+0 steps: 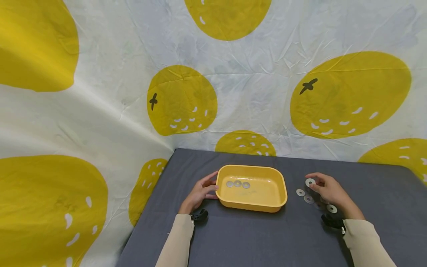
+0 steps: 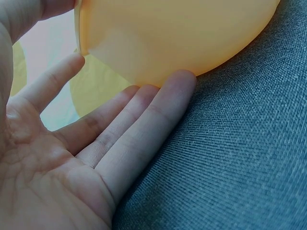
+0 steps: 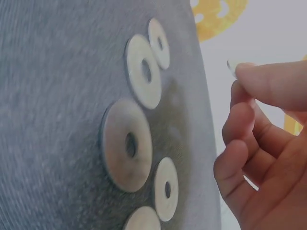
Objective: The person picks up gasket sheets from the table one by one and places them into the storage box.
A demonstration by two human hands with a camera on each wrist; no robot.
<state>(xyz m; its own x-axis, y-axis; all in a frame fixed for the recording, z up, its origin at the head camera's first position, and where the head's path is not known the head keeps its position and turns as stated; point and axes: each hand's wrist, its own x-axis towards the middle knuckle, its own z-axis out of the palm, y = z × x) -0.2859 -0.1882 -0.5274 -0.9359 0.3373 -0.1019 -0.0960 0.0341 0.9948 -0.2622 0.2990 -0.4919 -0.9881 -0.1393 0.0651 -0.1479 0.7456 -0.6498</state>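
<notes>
- 5 loose washers (image 3: 115, 155) flat on grey table (image 1: 247, 237), near right hand.
- Right hand (image 1: 330, 190): thumb and fingertip pinch 1 held washer (image 1: 308, 181), off the table, right of tray.
- Left hand (image 1: 199, 193): fingers spread, touching tray's left end.
- Yellow tray (image 1: 267, 189): 3 inner washers (image 1: 235, 184) in a rough row, left half.
- Step looks like mid-transfer; next move probably calls for carrying left over the rim, tray steadied.
</notes>
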